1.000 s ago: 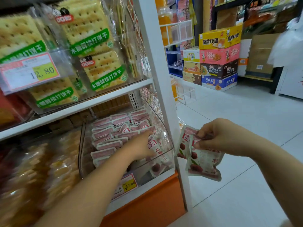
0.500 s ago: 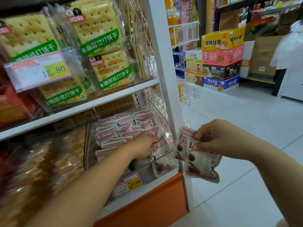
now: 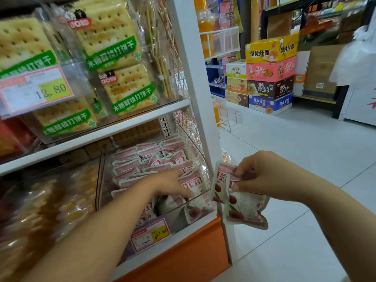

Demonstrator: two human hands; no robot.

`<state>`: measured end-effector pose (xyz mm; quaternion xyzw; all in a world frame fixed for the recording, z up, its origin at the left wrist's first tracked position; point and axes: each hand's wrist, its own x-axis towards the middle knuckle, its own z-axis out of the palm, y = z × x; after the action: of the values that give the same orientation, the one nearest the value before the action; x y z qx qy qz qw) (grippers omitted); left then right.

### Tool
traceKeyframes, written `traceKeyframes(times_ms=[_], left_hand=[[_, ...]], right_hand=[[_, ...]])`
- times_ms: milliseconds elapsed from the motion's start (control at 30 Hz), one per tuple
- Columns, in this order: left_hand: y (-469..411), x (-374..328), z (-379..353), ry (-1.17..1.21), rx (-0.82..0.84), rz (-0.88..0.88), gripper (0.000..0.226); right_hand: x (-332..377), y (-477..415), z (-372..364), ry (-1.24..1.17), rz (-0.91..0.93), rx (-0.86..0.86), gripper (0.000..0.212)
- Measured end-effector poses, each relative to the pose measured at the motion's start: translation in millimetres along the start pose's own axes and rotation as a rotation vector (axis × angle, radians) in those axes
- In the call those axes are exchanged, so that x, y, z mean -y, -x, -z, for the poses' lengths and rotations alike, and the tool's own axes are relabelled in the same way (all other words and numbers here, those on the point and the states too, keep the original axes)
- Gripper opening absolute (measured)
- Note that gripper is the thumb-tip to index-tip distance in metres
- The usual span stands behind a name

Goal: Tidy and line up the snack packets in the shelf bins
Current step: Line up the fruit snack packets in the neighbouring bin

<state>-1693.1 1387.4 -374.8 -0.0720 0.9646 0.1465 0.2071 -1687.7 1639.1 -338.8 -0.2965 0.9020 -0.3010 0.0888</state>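
Our left hand (image 3: 169,183) rests among pink packets (image 3: 150,153) in the bin (image 3: 99,180), grip unclear. Right of it, our right hand (image 3: 262,178) pinches two fruit packets (image 3: 244,208).

— What can't you read from here?
— My left hand (image 3: 168,183) hides whatever its fingers do among the pink-and-white foil snack packets (image 3: 130,154). My right hand (image 3: 264,176) covers the tops of two more.
— And far left?
— Blurred amber bagged snacks (image 3: 40,210), cut by the edge.

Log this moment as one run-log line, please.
left hand: on bin packets | right hand: pinches two loose packets outside clear bin | stage: tidying unfinished
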Motion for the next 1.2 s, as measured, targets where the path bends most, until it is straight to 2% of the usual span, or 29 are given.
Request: traceKeyframes(times_ms=[200, 333, 467, 567, 633, 733, 800, 900, 1000, 1067, 1200], left_hand=[[5, -4, -7, -0.011, -0.046, -0.08, 0.06], [7, -2, -12, -0.08, -0.127, -0.122, 0.071], [4, 0, -17, -0.124, -0.194, -0.149, 0.064], [2, -2, -22, -0.211, -0.305, -0.158, 0.073], [0, -1, -23, -0.253, -0.386, -0.151, 0.07], [-4, 5, -23, -0.313, -0.501, -0.094, 0.053], [-9, 6, -24, -0.302, -0.533, -0.073, 0.054], [-11, 4, -24, -0.242, -0.571, -0.05, 0.057], [-9, 7, -25, -0.201, -0.565, -0.049, 0.053], [-7, 9, -26, -0.174, -0.576, -0.068, 0.047], [-11, 17, -23, -0.11, -0.593, -0.09, 0.063]], right_hand=[[9, -1, -3, 0.012, 0.036, 0.013, 0.009], [12, -2, -4, 0.007, 0.045, 0.022, 0.01], [15, -5, -5, 0.005, 0.039, 0.033, 0.012], [16, -5, -7, 0.018, 0.049, 0.03, 0.01], [18, -4, -6, 0.009, 0.068, 0.029, 0.007], [22, -1, -5, -0.014, 0.085, 0.011, 0.022], [24, 1, -5, -0.024, 0.107, -0.024, 0.026], [30, 3, -8, -0.034, 0.213, -0.123, 0.018], [35, 0, -13, -0.089, 0.398, -0.376, 0.003], [40, -9, -19, -0.089, 0.497, -0.542, 0.007], [44, -36, -44, -0.097, 0.566, -0.749, 0.021]])
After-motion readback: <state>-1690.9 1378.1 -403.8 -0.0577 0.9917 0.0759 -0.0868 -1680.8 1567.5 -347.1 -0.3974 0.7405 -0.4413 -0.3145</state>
